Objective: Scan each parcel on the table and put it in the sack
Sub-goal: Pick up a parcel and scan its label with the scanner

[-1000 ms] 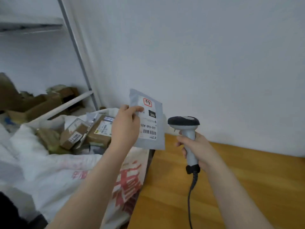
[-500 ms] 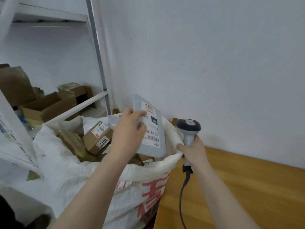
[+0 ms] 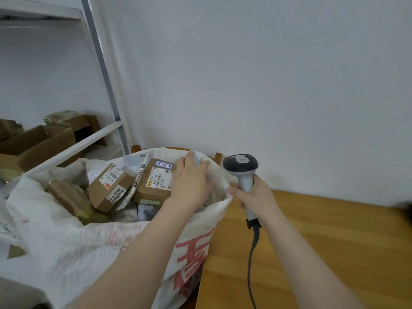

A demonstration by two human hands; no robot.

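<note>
Parcels (image 3: 107, 192): piled inside the open sack (image 3: 89, 253), reaching close to its rim.
Box marked 3-2-1 (image 3: 156, 179): brown carton with a white label, lying in the sack just left of the left hand (image 3: 191, 184).
Box marked 21-2-7204 (image 3: 111, 175): brown carton, tilted, beside the first; a narrow printed strip (image 3: 139, 175) stands between the two.
Taped parcel (image 3: 64, 197): brownish bundle at the left of the heap, against the sack's wall.
Sack: white woven bag with red print on its front, mouth wide open, standing against the left edge of the table (image 3: 323, 241).
Left hand: reaches over the sack's mouth, palm down, fingers straight and spread, holding nothing that can be made out. A pale grey blur lies under it against the sack's inner wall, too smeared to identify.
Right hand (image 3: 256, 197): fingers wrapped round the handle of the scanner (image 3: 242, 170), held upright over the table's near-left corner, right beside the sack's rim.
Scanner: dark head, light grey handle; its dark cable (image 3: 252, 253) hangs down over the tabletop.
Table: bare wood, running off to the right along the white wall (image 3: 245, 74).
Shelving (image 3: 104, 70): grey metal rack behind the sack, with brown cardboard boxes (image 3: 44, 139) on a lower shelf.
</note>
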